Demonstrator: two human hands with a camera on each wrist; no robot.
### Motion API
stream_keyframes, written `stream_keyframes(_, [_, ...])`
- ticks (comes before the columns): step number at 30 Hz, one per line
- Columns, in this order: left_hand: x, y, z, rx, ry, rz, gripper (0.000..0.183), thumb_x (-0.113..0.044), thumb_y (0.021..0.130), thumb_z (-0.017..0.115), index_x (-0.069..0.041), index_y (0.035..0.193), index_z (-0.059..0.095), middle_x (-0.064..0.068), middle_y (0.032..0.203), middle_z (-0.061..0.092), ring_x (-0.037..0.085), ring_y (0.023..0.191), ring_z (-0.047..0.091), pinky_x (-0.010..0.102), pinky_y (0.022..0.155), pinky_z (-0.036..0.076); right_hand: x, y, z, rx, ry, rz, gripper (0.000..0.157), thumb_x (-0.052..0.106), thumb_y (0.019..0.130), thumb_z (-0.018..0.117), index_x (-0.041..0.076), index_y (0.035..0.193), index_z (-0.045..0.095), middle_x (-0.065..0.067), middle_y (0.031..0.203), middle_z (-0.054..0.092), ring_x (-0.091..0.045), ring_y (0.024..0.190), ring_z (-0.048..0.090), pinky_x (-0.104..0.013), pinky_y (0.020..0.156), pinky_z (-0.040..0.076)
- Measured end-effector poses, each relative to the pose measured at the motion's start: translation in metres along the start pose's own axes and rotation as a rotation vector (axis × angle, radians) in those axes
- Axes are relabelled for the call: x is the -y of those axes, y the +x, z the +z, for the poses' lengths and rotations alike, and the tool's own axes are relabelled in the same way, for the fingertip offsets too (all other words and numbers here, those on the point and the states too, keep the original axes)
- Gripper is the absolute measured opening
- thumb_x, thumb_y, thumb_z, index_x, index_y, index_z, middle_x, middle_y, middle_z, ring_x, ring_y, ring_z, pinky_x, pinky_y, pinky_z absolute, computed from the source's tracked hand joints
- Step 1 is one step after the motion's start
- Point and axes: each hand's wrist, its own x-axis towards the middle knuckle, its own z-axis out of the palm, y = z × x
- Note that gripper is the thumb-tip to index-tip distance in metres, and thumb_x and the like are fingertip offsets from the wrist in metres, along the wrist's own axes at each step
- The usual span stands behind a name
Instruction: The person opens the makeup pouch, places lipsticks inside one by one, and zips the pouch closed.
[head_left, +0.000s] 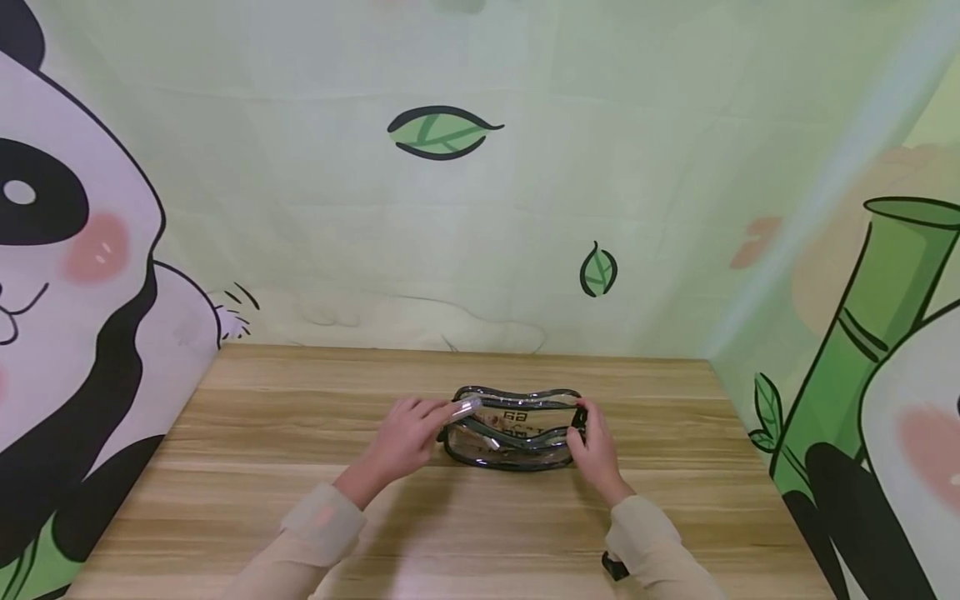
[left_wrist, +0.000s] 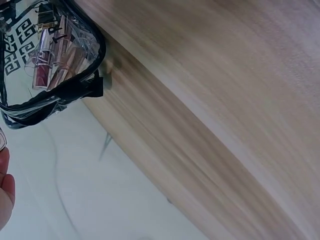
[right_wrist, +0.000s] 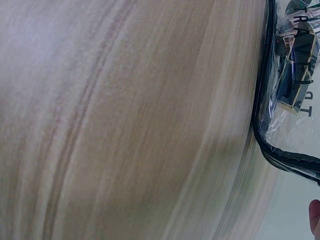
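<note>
A clear zip pouch (head_left: 517, 457) with black trim and dark lettering stands open on the table. Lipstick-like cosmetic tubes (left_wrist: 44, 62) show through its plastic in the left wrist view, and a dark, gold-edged case (right_wrist: 298, 70) in the right wrist view. My left hand (head_left: 408, 437) pinches a small clear-and-silver cosmetic tube (head_left: 467, 407) over the pouch's left end; its exact kind is unclear. On the opposite side, my right hand (head_left: 597, 446) grips the pouch's right edge between thumb and fingers. Only fingertips enter each wrist view.
The wood-grain table (head_left: 262, 467) reaches back to a pale green printed backdrop (head_left: 315, 208). A small black object (head_left: 615, 567) shows at the right sleeve.
</note>
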Motion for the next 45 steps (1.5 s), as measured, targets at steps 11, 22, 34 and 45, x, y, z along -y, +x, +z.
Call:
stream_keyframes(11, [-0.001, 0.012, 0.006, 0.034, 0.025, 0.02, 0.042, -0.005, 0.075, 0.058, -0.018, 0.114, 0.058, 0.002, 0.103, 0.064, 0.02, 0.087, 0.057, 0.033, 0.077, 0.045, 0.001, 0.0, 0.0, 0.008, 0.009, 0.014, 0.045, 0.005, 0.081, 0.045, 0.0, 0.125, 0.036, -0.021, 0.125, 0.043, -0.033, 0.099, 0.049, -0.046, 0.078, 0.045])
stream_keyframes(22, [-0.008, 0.025, 0.009, 0.103, 0.036, 0.031, 0.053, 0.002, 0.069, 0.055, -0.019, 0.118, 0.056, 0.001, 0.106, 0.063, 0.018, 0.083, 0.056, 0.032, 0.074, 0.043, 0.0, 0.0, 0.0, 0.013, 0.003, 0.015, 0.045, 0.006, 0.082, 0.045, 0.002, 0.126, 0.035, -0.02, 0.124, 0.043, -0.032, 0.097, 0.05, -0.044, 0.075, 0.047])
stream_keyframes(34, [-0.016, 0.037, 0.013, 0.172, 0.07, 0.051, 0.06, 0.002, 0.064, 0.062, -0.02, 0.119, 0.054, -0.001, 0.109, 0.061, 0.016, 0.083, 0.053, 0.03, 0.075, 0.041, -0.002, 0.0, 0.001, 0.015, 0.009, 0.014, 0.045, 0.006, 0.082, 0.044, 0.001, 0.126, 0.035, -0.02, 0.124, 0.043, -0.03, 0.095, 0.048, -0.043, 0.077, 0.044])
stream_keyframes(45, [-0.025, 0.048, 0.016, 0.252, 0.078, 0.076, 0.062, -0.004, 0.062, 0.069, -0.022, 0.12, 0.054, -0.004, 0.111, 0.06, 0.017, 0.084, 0.051, 0.031, 0.078, 0.041, -0.003, 0.0, 0.002, 0.014, 0.013, 0.014, 0.045, 0.006, 0.082, 0.044, 0.001, 0.126, 0.035, -0.02, 0.123, 0.043, -0.03, 0.095, 0.048, -0.042, 0.076, 0.043])
